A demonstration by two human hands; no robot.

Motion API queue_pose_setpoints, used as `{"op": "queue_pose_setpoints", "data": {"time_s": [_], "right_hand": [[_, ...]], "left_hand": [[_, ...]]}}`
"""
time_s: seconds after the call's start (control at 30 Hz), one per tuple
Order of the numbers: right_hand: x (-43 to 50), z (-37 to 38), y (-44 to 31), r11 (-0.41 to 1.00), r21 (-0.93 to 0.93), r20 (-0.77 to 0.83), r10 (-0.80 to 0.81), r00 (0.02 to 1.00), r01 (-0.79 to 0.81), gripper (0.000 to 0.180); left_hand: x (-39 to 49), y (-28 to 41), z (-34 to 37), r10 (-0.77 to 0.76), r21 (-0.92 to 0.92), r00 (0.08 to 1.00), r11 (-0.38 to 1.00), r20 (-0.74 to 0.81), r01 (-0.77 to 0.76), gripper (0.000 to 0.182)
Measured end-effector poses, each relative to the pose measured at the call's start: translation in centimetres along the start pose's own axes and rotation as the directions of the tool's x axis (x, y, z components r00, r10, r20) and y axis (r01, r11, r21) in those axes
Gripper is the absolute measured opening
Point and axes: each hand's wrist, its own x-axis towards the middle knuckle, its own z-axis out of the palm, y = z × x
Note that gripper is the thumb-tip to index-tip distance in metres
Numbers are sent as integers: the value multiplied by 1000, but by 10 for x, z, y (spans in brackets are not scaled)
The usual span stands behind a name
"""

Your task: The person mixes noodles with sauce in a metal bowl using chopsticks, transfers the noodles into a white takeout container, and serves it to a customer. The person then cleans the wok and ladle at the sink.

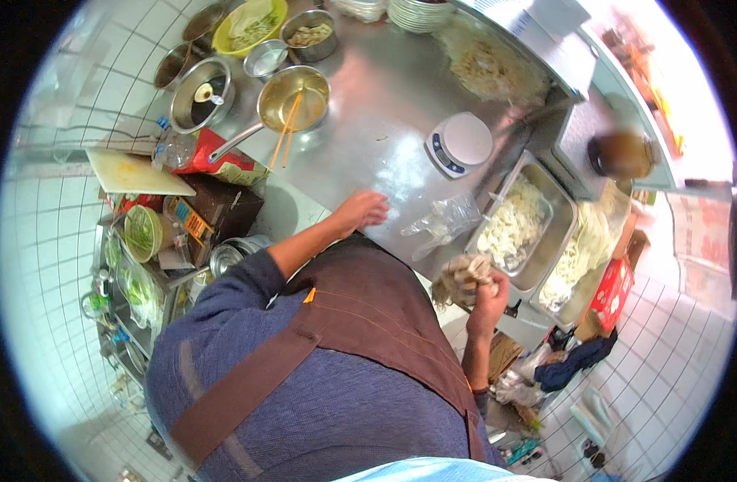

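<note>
My left hand (363,212) is at the near edge of the stainless steel table (356,153), its fingers loosely bent and holding nothing. In my right hand (492,292) is a crumpled, stained cloth rag (461,280), held just off the table's near right corner. Between the hands a clear plastic disposable glove (443,220) lies on the steel. Beyond it stands a white digital kitchen scale (464,140). Close to the rag, a steel pan (540,265) holds pale chopped vegetable pieces (516,223).
A long-handled saucepan (293,99) with wooden chopsticks (290,129) stands at back left, beside steel bowls (199,96) and a yellow basket (251,27). Stacked plates (419,15) are at the back. A second container (570,307) sits far right. A cutting board (136,175) is left.
</note>
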Motion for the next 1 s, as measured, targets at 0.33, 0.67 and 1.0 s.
{"op": "queue_pose_setpoints", "data": {"time_s": [0.33, 0.67, 1.0], "right_hand": [[310, 290, -62, 599, -473, 559, -363, 746, 646, 50], [213, 295, 57, 185, -559, 779, -218, 588, 808, 61], [43, 285, 89, 699, -382, 914, 191, 358, 605, 45]], "left_hand": [[-98, -86, -80, -101, -419, 936, 907, -338, -53, 32], [-33, -107, -90, -232, -818, 973, 556, 20, 149, 49], [-5, -99, -121, -253, -719, 959, 642, 127, 265, 42]]}}
